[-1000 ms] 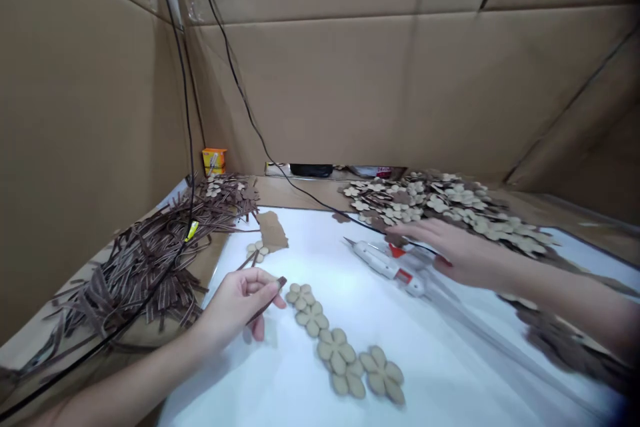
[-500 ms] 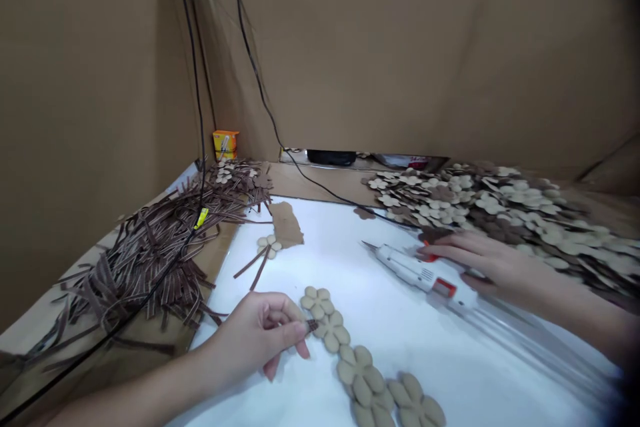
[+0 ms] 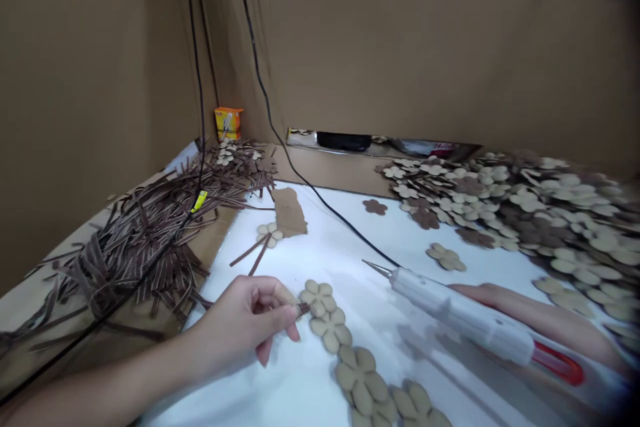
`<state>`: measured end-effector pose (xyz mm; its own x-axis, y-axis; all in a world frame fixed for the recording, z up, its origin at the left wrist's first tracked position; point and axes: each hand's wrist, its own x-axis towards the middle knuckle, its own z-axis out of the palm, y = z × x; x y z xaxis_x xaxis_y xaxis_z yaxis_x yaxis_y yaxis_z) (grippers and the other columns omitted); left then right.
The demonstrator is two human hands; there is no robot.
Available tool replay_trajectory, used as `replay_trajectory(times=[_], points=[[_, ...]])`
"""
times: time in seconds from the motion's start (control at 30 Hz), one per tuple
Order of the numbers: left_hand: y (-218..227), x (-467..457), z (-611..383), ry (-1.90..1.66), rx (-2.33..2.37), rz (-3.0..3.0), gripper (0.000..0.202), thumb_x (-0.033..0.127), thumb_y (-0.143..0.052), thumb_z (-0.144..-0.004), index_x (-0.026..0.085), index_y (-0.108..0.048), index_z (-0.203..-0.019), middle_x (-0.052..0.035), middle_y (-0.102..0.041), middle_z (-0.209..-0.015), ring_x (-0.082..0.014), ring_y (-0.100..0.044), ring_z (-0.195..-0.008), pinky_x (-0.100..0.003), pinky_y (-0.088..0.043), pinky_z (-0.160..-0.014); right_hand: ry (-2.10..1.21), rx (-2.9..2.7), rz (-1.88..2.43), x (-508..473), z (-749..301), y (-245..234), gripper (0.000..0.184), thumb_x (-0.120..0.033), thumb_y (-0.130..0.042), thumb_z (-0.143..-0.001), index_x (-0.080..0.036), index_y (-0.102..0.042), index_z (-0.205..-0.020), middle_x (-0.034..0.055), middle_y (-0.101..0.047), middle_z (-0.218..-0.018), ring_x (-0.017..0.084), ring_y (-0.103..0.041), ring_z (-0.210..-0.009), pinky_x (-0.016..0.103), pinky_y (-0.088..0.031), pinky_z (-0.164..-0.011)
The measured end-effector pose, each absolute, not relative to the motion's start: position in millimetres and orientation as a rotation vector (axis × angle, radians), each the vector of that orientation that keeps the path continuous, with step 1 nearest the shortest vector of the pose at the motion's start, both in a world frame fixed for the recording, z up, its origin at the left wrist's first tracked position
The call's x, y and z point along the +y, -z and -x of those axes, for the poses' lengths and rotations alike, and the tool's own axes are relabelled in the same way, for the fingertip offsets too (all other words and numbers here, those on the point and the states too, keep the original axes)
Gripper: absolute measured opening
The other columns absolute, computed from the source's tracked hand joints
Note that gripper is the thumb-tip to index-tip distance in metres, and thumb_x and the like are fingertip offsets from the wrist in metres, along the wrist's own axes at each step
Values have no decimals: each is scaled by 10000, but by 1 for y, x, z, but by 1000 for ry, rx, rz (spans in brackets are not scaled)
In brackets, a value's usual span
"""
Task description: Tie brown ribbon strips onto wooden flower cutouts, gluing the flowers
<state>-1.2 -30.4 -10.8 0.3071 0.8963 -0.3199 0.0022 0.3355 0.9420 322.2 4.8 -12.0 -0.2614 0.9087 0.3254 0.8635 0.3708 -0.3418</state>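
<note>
Your left hand (image 3: 240,323) pinches a brown strip (image 3: 303,309) between thumb and fingers, just beside the flowers (image 3: 330,330) lined up at 6 o'clock on the white sheet (image 3: 280,387). Your right hand (image 3: 520,303) lies along the glue gun (image 3: 460,313) at 4 o'clock, mostly hidden, so you can't tell whether it grips. Many more cutouts (image 3: 550,213) remain heaped at 2 o'clock, with loose strips (image 3: 145,240) at 9 o'clock.

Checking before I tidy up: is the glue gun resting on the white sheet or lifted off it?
Lifted, it seems: the glue gun crosses the right hand's fingers, casting a shadow on the white sheet.
</note>
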Motion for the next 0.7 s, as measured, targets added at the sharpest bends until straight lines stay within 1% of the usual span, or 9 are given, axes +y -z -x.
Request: replay_trajectory(times=[0.1,0.23,0.43,0.53,0.63,0.7], points=[[10,-30,3,-755,1112,-1067,243,347,-620,-767,113,-592,-704,-14,-660,-646,-7,-413,-330,-127,-285,-326,-287,-2132,1486,-3,-319,5,229,-370,-392,-769,-346,-608,-842,-11,-675,-845,224,-644,-758,301,-491,-656],[5,-29,3,-660,1152,-1131,243,340,-604,-778,113,-595,-692,-4,-642,-627,-10,-423,-356,-132,-310,-358,-430,-2185,1482,-10,-315,2,240,-284,-447,-699,-375,-650,-790,-60,-683,-787,188,-639,-667,273,-500,-656],[-6,-29,-3,-574,1222,-1141,248,345,-592,-767,114,-578,-677,2,-612,-615,-20,-411,-374,-147,-317,-379,-517,-2197,1461,-2,-301,5,240,-282,-469,-680,-326,-665,-812,-35,-692,-803,189,-641,-665,270,-511,-660],[-2,-30,-2,-571,1231,-1177,260,358,-577,-775,115,-582,-683,-6,-604,-629,-28,-424,-390,-156,-325,-394,-562,-2246,1422,5,-293,4,205,-294,-482,-688,-294,-667,-775,-23,-689,-773,186,-640,-654,252,-504,-632],[6,-33,1,-582,1231,-1216,280,391,-555,-795,128,-594,-710,9,-565,-577,-45,-441,-412,-163,-330,-412,-565,-2266,1446,7,-287,3,196,-285,-474,-684,-289,-662,-738,-26,-680,-736,182,-631,-627,245,-499,-627],[8,-35,2,-575,1253,-1263,261,397,-533,-811,150,-596,-756,-3,-595,-628,-61,-461,-441,-174,-346,-425,-535,-2256,1489,6,-284,3,196,-288,-459,-678,-293,-652,-715,-27,-674,-713,184,-622,-607,253,-500,-626]])
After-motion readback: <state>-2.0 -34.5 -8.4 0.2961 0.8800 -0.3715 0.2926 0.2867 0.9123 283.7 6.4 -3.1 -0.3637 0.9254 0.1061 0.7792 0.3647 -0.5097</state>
